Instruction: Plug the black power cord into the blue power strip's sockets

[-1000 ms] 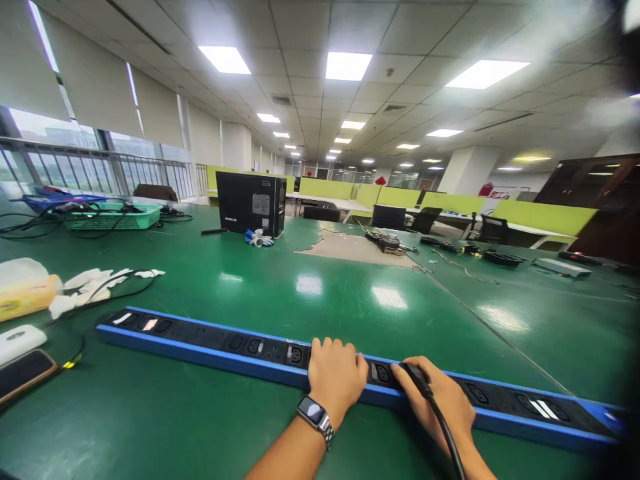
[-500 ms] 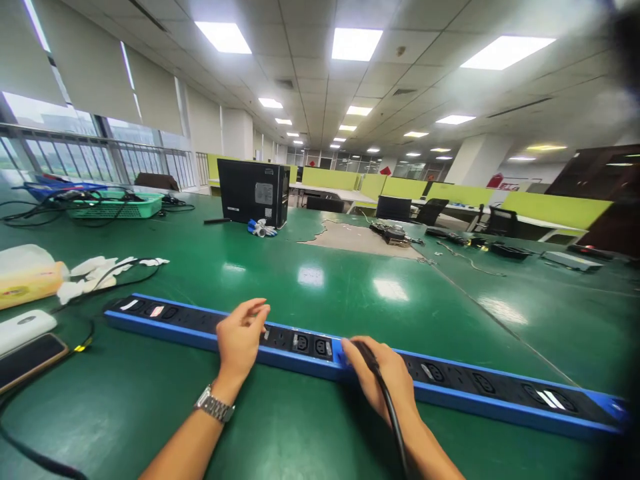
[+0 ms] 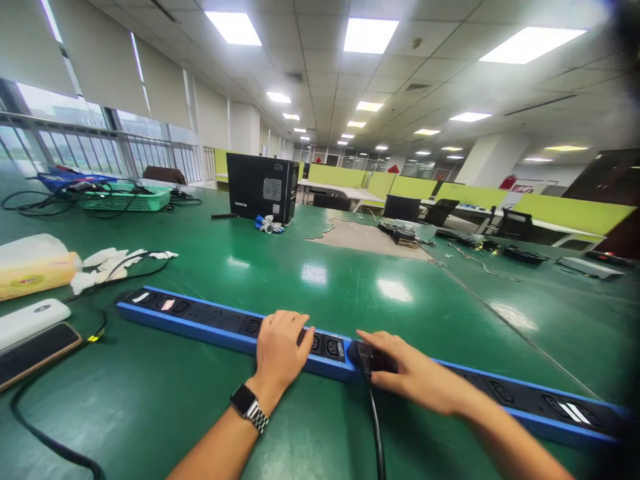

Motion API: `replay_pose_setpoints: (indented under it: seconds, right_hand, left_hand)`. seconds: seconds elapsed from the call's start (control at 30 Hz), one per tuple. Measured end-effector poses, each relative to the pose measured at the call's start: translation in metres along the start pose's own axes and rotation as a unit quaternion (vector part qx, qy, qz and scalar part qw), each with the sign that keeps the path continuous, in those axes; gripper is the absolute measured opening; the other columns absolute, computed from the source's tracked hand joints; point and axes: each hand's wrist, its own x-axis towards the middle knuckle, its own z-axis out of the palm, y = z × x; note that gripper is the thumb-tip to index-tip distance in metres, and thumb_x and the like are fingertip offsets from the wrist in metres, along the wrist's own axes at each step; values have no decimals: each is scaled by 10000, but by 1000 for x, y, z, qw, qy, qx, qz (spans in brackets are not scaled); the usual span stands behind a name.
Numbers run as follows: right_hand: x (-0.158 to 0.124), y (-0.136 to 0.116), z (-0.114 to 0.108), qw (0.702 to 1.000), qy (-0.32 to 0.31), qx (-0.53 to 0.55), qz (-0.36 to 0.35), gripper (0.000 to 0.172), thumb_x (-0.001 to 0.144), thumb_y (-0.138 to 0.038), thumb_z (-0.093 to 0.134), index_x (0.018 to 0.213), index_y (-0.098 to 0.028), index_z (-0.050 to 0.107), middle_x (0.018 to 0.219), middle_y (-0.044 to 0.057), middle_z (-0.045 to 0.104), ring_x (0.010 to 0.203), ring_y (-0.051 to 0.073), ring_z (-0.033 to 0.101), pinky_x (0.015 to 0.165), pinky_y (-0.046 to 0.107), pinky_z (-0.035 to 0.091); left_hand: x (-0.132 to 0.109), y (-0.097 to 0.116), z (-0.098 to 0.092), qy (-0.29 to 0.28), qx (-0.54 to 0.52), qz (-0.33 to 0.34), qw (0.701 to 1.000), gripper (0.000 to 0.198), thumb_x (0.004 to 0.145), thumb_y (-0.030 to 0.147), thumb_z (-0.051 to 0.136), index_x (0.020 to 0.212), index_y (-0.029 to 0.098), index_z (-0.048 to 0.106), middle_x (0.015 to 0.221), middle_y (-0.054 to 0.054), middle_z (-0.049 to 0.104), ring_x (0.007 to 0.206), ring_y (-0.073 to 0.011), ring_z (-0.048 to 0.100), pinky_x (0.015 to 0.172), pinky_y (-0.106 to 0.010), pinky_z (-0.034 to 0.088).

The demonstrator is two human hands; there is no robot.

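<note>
A long blue and black power strip [image 3: 210, 319] lies across the green table [image 3: 320, 280] in front of me. My left hand [image 3: 278, 348] rests on top of the strip with its fingers curled over the sockets, pressing it down. Just to the right, my right hand [image 3: 403, 372] pinches a black plug [image 3: 369, 359] set against a socket of the strip. The plug's black cable [image 3: 376, 430] runs down toward me. A watch sits on my left wrist.
At the left lie a white power bank [image 3: 30, 319], a phone [image 3: 37, 347], a yellow packet [image 3: 35, 270], white gloves [image 3: 100, 267] and black cables. A black computer case [image 3: 260, 188] and a green basket [image 3: 123, 198] stand farther back. Office desks fill the background.
My left hand came back down onto the strip, fingers now curled over it. My right hand shifted with the plug and now holds it at a socket. The view moved slightly left.
</note>
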Motion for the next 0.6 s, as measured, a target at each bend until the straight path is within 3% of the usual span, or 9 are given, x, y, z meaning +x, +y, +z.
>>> replay_pose_setpoints:
  seconds: [0.07, 0.1, 0.17, 0.27, 0.37, 0.6]
  right_hand:
    - [12, -10, -20, 999, -40, 5, 23, 615, 765, -384, 582, 1350, -211, 513, 1326, 93, 571, 1168, 242, 545, 979, 361, 413]
    - [21, -18, -23, 998, -25, -21, 46, 529, 823, -373, 512, 1310, -172, 554, 1312, 112, 583, 1176, 232, 547, 985, 346, 406]
    - [40, -37, -15, 994, 0, -71, 86, 457, 928, -371, 336, 1144, -144, 670, 1167, 140, 670, 1072, 214, 617, 924, 322, 435]
    - [62, -56, 13, 986, 6, -108, 130, 507, 920, -409, 352, 914, -73, 731, 954, 231, 711, 903, 288, 680, 788, 376, 480]
    - [69, -58, 30, 981, 19, -126, 144, 478, 891, -430, 405, 889, -81, 732, 930, 233, 713, 891, 296, 685, 745, 358, 484]
    - [65, -49, 28, 980, 36, -125, 153, 489, 890, -407, 355, 824, -118, 743, 871, 188, 731, 833, 272, 696, 698, 322, 486]
  left_hand:
    - [2, 1, 1, -41, 40, -5, 998, 244, 907, 342, 518, 1054, 215, 665, 1068, -67, 695, 1049, -237, 557, 931, -413, 370]
    - [2, 2, 1, -57, 55, -7, 997, 253, 910, 357, 512, 1049, 213, 668, 1073, -70, 694, 1059, -243, 551, 943, -424, 359]
    - [3, 2, 0, -80, 71, -9, 994, 268, 921, 367, 487, 1024, 208, 676, 1050, -75, 700, 1037, -243, 564, 948, -430, 354]
    - [2, 4, -1, -103, 85, 0, 991, 276, 929, 351, 463, 1018, 204, 678, 1010, -78, 704, 987, -238, 590, 956, -435, 356]
    - [1, 5, -1, -113, 112, 8, 987, 285, 932, 318, 449, 1061, 188, 667, 1033, -92, 692, 1016, -251, 587, 986, -450, 349]
    - [0, 10, 2, -138, 146, 17, 980, 315, 932, 297, 427, 1095, 147, 650, 1062, -123, 675, 1037, -284, 579, 992, -493, 366]
